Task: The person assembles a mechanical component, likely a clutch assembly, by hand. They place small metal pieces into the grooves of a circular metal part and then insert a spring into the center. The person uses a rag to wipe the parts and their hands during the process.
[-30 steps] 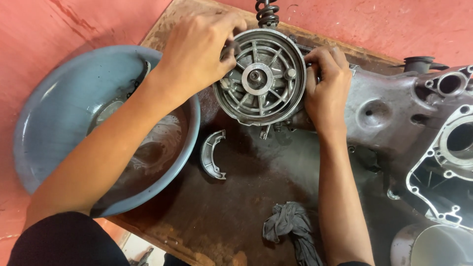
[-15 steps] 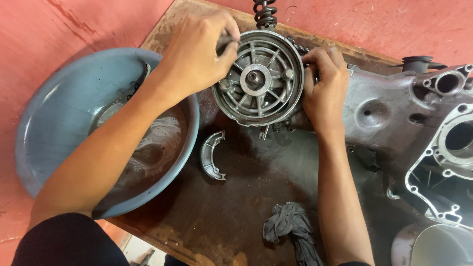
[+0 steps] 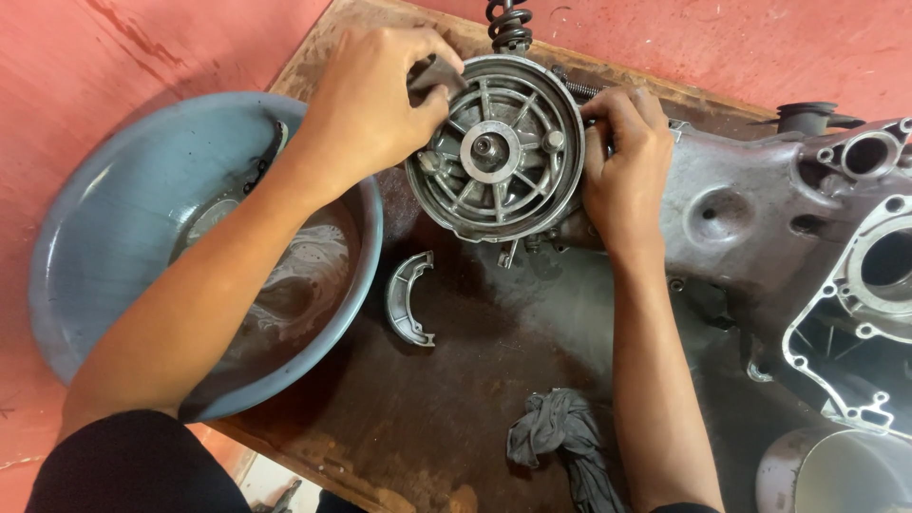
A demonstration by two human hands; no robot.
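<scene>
Between the hands, a ribbed round hub plate (image 3: 496,150) is gripped: left hand (image 3: 366,104) pinching a dark pad (image 3: 435,74) against it, right hand (image 3: 622,176) clasping its rim.

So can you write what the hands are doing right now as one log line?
left hand: pressing dark pad on round metal hub | right hand: gripping hub edge | basin: left
</scene>
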